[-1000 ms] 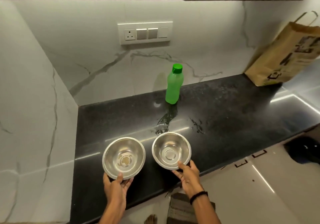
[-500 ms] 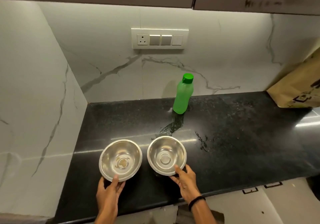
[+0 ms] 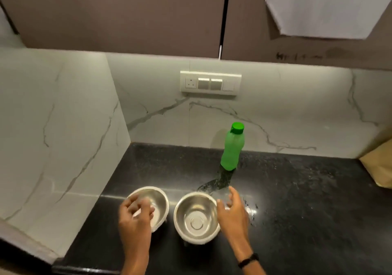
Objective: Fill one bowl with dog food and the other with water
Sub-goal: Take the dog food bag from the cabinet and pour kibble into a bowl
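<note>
Two steel bowls stand side by side on the black counter (image 3: 297, 200). The left bowl (image 3: 159, 200) is partly covered by my left hand (image 3: 134, 215), which hovers over it, blurred, fingers loosely curled and holding nothing. The right bowl (image 3: 196, 217) shows an empty bottom. My right hand (image 3: 232, 211) is just right of that bowl, fingers relaxed and spread, off the rim. A green bottle (image 3: 231, 149) with a green cap stands upright at the back, beyond the right bowl.
A brown paper bag (image 3: 379, 168) leans at the far right edge of the view. Water is spilled on the counter between the bottle and the bowls. A marble wall closes off the left side. Brown cupboards hang overhead.
Both hands have let go of the bowls' near rims and lifted; the left now hovers over the left bowl, the right has moved to the right bowl's right side. The view has tilted upward.
</note>
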